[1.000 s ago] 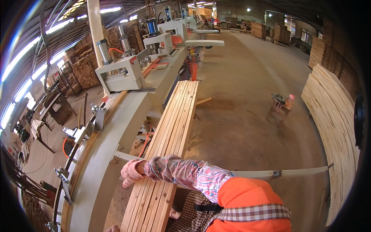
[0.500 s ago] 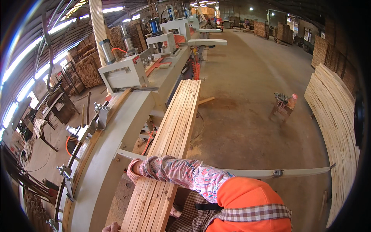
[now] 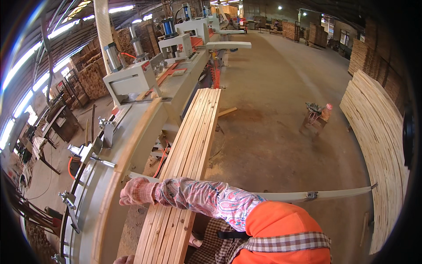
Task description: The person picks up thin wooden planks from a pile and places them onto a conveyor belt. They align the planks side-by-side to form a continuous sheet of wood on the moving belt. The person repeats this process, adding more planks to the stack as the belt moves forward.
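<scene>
My right hand [image 3: 132, 192], in a pink knitted glove, reaches left across a bundle of pale wooden strips [image 3: 190, 143]. Its fingers are curled beside a single long wooden strip [image 3: 124, 163] lying along the near edge of the grey machine bed [image 3: 88, 206]. Whether the fingers grip anything is hidden. Only part of my left hand [image 3: 124, 260] shows at the lower edge, left of the bundle; its fingers are mostly cut off. Next to the single strip, a metal pusher rod [image 3: 103, 162] sticks out from the clamp unit.
Clamps and a curved rail line the machine's left side. A grey press frame [image 3: 132, 81] stands ahead. A tall wood stack [image 3: 373, 145] rises at right, joined by a pale horizontal bar [image 3: 338, 194]. A small stand [image 3: 314, 119] is on the floor.
My right hand has risen from behind the bundle and moved left. The single wooden strip has shifted from the rail to the bed's near edge, and the pusher rod now protrudes.
</scene>
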`<state>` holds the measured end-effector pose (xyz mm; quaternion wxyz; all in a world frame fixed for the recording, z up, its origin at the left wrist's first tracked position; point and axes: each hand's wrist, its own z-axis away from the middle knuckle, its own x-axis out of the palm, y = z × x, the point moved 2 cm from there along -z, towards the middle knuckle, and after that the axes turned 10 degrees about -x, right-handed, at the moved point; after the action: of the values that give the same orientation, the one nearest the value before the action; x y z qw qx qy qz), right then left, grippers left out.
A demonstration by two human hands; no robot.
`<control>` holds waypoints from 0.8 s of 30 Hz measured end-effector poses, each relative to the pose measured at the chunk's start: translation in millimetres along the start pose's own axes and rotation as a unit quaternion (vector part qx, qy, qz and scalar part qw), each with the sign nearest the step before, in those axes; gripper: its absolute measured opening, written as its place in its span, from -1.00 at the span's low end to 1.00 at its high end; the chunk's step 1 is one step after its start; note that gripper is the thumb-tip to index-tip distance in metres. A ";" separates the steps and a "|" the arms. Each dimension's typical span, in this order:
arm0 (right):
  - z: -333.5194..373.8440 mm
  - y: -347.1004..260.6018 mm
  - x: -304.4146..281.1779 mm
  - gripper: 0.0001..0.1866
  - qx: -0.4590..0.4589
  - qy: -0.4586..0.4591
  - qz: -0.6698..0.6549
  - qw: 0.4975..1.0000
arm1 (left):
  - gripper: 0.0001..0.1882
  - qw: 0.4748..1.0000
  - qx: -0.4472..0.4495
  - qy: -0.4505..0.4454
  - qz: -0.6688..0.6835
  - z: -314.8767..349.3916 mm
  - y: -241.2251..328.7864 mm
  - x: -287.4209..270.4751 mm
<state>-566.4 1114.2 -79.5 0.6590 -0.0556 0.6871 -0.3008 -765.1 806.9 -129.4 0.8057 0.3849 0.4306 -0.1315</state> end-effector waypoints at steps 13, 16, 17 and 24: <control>0.4 0.6 10.0 -0.28 -0.033 -0.134 0.137 0.981 | -0.25 0.935 -0.060 0.279 -0.211 -36.1 -22.3 -24.4; 1.4 -4.5 9.9 -0.30 -0.064 -0.084 0.137 0.985 | -0.23 0.940 -0.120 0.221 -0.230 -44.1 -35.8 -28.4; 1.7 -5.4 8.7 -0.30 -0.070 -0.068 0.140 0.985 | -0.23 0.941 -0.129 0.208 -0.232 -49.0 -39.1 -28.1; 0.8 -4.8 11.0 -0.30 -0.141 0.052 0.175 0.973 | -0.38 0.940 -0.086 0.215 -0.252 -48.4 -48.2 -38.6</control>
<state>-568.6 1104.9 -86.7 0.6505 -0.0109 0.7548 -0.0835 -842.9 805.6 -139.2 0.6646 0.2116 0.6861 -0.2070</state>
